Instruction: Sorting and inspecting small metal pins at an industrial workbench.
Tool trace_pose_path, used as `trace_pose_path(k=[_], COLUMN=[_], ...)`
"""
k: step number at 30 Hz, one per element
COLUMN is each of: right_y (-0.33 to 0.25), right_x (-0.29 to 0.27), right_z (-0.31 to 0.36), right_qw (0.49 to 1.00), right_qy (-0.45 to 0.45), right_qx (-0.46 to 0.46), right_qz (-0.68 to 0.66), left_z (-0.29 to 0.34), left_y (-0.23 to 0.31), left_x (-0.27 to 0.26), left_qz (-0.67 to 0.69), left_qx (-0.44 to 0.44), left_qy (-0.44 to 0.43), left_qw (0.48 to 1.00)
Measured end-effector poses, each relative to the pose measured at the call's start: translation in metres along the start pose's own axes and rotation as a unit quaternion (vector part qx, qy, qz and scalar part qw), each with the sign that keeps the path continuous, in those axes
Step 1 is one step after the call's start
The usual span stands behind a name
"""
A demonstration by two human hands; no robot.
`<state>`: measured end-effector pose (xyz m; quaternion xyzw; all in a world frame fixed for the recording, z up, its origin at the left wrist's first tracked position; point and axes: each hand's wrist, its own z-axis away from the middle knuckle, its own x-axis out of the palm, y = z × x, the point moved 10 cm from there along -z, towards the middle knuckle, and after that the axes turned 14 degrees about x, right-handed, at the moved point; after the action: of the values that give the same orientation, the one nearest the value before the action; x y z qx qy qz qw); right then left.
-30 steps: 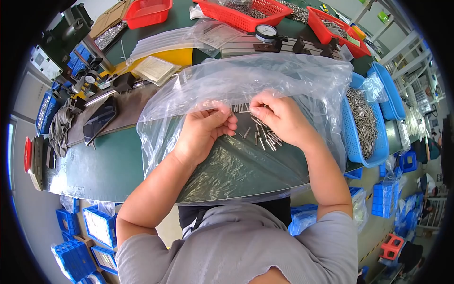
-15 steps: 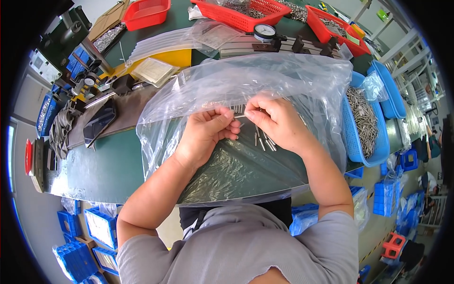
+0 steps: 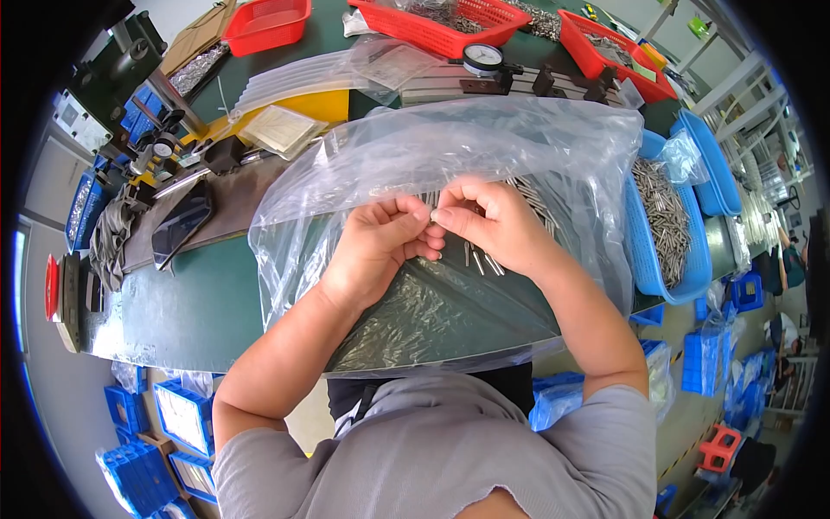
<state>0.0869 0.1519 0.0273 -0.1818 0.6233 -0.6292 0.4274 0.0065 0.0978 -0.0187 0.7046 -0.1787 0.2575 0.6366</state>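
My left hand (image 3: 378, 245) and my right hand (image 3: 494, 223) meet over a clear plastic bag (image 3: 380, 160) spread on the green table. Thumb and fingers of both are pinched on a small metal pin (image 3: 434, 216), mostly hidden by the fingertips. Below my right hand, several loose metal pins (image 3: 481, 262) lie on the plastic. More slim pins (image 3: 536, 201) sit in a row beyond that hand, partly covered by it.
To the right stands a blue basket (image 3: 699, 275) heaped with metal pins. Red baskets (image 3: 268, 26) line the far side, near a dial gauge (image 3: 482, 58). On the left are a phone (image 3: 183, 223), grey gloves (image 3: 110, 246) and a gauge stand (image 3: 177, 104).
My right hand has shifted left until its fingertips touch those of my left hand. The pin, visible between them before, is now mostly covered. More of the pin row shows at the right.
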Motion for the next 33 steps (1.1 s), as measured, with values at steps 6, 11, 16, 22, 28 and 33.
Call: trace_pose_path(k=[6,11,16,22,28,33], right_y=[0.011,0.014,0.023,0.036,-0.016,-0.010], right_x=[0.011,0.013,-0.010,0.000,0.018,0.031], right_z=[-0.004,-0.005,-0.011,-0.017,0.001,0.000], right_qw=[0.983,0.978,0.948,0.913,0.924,0.898], right_qy=[-0.063,-0.064,-0.034,-0.075,0.148,0.121], right_qx=[0.076,0.082,0.093,0.138,-0.155,-0.108], right_qz=[-0.152,-0.181,-0.303,-0.377,0.316,0.409], left_z=[-0.001,-0.001,-0.003,-0.003,-0.003,-0.003], left_y=[-0.001,0.000,0.023,0.028,0.025,0.023], left_x=[0.000,-0.005,-0.023,-0.031,-0.030,-0.030], left_qz=[0.025,0.009,-0.045,-0.044,-0.032,-0.036], left_qx=[-0.004,0.001,0.077,0.110,0.101,0.092], left_qy=[-0.008,0.015,0.097,0.130,0.124,0.126], left_qw=[1.000,1.000,0.991,0.984,0.987,0.987])
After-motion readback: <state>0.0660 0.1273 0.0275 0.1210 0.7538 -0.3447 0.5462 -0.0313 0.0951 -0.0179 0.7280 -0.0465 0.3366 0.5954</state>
